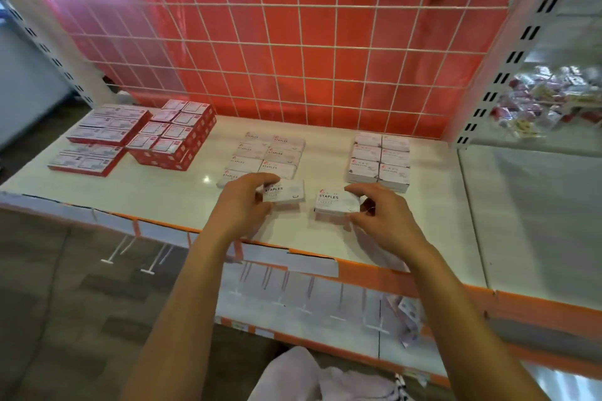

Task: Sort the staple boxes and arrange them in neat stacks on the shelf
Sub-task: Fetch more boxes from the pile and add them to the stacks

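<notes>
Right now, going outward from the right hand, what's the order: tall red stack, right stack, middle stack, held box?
1. Held box, in the right hand's grip.
2. Right stack, just behind it.
3. Middle stack, to the left.
4. Tall red stack, far left.

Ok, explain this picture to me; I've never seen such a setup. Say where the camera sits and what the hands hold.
No machine here: one camera worn on a person's head looks down at their own bare hands. The left hand grips the left staples box; the right hand pinches the right staples box, both near the front of a white shelf. Behind lie a block of matching white boxes, a second white block to its right, and red boxes at the left.
</notes>
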A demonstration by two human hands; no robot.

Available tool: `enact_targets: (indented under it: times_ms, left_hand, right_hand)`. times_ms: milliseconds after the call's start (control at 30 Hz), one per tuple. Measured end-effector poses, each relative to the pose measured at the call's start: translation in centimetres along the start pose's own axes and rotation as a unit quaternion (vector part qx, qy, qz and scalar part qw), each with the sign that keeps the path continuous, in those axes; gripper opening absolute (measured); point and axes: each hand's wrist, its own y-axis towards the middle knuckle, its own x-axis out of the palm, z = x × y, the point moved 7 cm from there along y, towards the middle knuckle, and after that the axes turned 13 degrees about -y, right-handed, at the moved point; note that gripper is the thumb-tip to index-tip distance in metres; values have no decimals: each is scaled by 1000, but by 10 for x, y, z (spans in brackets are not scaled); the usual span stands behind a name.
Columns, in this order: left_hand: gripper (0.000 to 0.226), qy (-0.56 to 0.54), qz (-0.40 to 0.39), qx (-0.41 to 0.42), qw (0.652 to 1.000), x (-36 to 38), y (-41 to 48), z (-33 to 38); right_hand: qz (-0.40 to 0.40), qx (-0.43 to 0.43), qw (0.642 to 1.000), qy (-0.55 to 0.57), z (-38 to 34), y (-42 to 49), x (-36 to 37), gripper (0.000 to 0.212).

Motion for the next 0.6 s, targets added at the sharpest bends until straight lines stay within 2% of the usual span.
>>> enact_targets:
  times_ms: [267, 467, 600]
  left_hand:
    - [51, 27, 18, 20, 999, -33, 38, -11]
    - [49, 92, 26, 51, 994, -62, 89, -23]
    - [49, 105, 3, 57, 993, -66, 121, -36]
  right_hand:
    - [16, 11, 1000, 4, -26, 29, 15, 46]
    - [66, 61, 996, 28, -52, 71, 27, 48]
    - [96, 96, 990, 34, -61, 98, 34, 49]
